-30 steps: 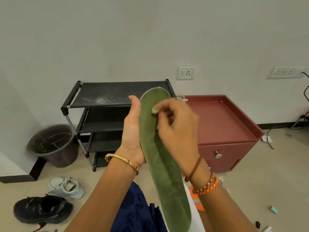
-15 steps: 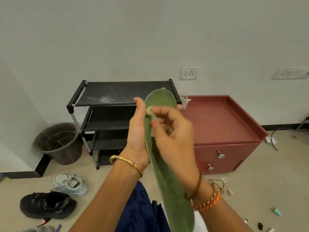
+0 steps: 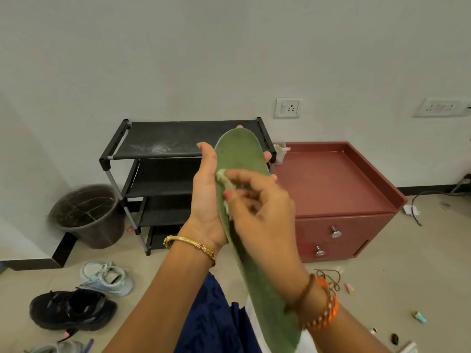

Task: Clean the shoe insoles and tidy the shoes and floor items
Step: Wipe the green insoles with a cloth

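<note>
Green insole point(image 3: 244, 200) held up in front, toe end up. Left hand point(image 3: 206, 200) curled round its edge. Right hand point(image 3: 257, 210) fingers pinched on small pale wipe point(image 3: 224, 178), pressed on insole. Behind: black shoe rack point(image 3: 158, 159), red cabinet point(image 3: 336, 189). Down on floor: 1 black shoe point(image 3: 71, 309), 1 white sneaker point(image 3: 107, 277).

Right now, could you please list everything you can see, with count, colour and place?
insole: 1, green, held upright
wipe: 1, pale, on the insole
shoe rack: 1, black, against wall
cabinet: 1, red, right of rack
bucket: 1, dark, left of rack
black shoe: 1, floor left
pale shoe: 1, behind black shoe
wall sockets: 2, white
left hand: holds insole
right hand: pinches wipe
</note>
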